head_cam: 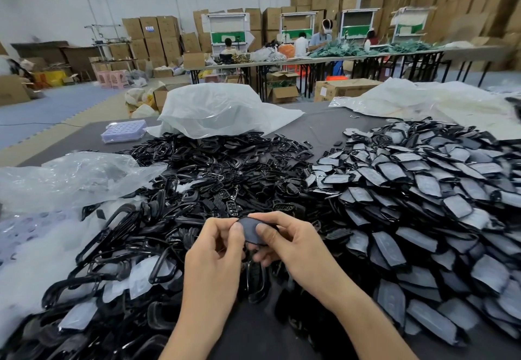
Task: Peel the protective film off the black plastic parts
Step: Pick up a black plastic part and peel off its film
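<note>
Beside the filmed pile (423,190), pinching one part (250,232) in left hand (217,249) and right hand (287,244), presumably to steady it for peeling.

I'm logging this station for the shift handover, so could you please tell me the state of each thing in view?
held part: gripped by both hands, grey film apparently still on.
left hand: pinches the part's upper edge.
right hand: holds the part, thumb on its face.
right pile: parts film-covered.
centre pile: mostly bare black parts.
white bag: crumpled, behind the centre pile.
</note>
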Action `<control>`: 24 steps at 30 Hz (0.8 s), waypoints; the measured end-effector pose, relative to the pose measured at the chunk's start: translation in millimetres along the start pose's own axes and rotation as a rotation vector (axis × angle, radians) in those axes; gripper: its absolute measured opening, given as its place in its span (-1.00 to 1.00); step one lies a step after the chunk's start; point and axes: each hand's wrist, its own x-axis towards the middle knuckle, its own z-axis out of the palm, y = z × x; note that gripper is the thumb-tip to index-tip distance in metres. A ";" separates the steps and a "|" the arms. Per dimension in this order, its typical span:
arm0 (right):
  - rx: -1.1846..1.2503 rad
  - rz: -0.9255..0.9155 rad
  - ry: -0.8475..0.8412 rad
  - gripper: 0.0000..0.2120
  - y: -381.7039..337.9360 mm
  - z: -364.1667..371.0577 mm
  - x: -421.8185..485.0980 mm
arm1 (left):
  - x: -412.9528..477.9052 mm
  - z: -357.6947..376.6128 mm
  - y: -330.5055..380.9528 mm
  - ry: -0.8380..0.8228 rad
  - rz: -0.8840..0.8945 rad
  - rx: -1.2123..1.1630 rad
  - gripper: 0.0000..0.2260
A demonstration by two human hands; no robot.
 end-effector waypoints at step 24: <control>-0.562 -0.073 0.336 -0.64 3.6 -21.8 7.0 | 3.6 11.4 -30.1 -0.273 0.392 1.042 -0.79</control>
